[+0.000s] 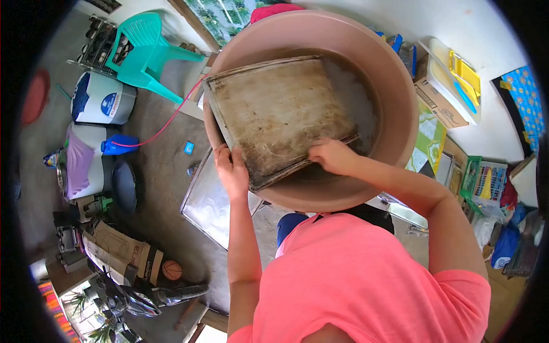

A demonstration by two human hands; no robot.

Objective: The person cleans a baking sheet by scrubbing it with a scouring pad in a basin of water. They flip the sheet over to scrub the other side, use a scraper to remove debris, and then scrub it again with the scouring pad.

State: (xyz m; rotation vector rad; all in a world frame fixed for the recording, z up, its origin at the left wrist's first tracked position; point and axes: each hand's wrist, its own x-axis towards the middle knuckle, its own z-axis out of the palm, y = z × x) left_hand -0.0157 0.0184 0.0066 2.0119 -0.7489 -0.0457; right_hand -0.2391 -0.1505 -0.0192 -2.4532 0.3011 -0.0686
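A large round brown basin (394,108) holds murky water. Tilted in it is a rectangular tray (280,108), stained brown, with its left edge against the basin's rim. My left hand (232,171) grips the tray's lower left edge, fingers curled over it. My right hand (331,155) is closed at the tray's near edge, its fingers pressed on the stained surface; whether it holds some small thing there is hidden.
A flat metal sheet (214,197) lies on the floor left of the basin. Farther left are a green chair (143,48), a black round pan (124,186), cardboard (117,246) and a ball (171,270). Boxes (437,94) and a green crate (472,177) stand right.
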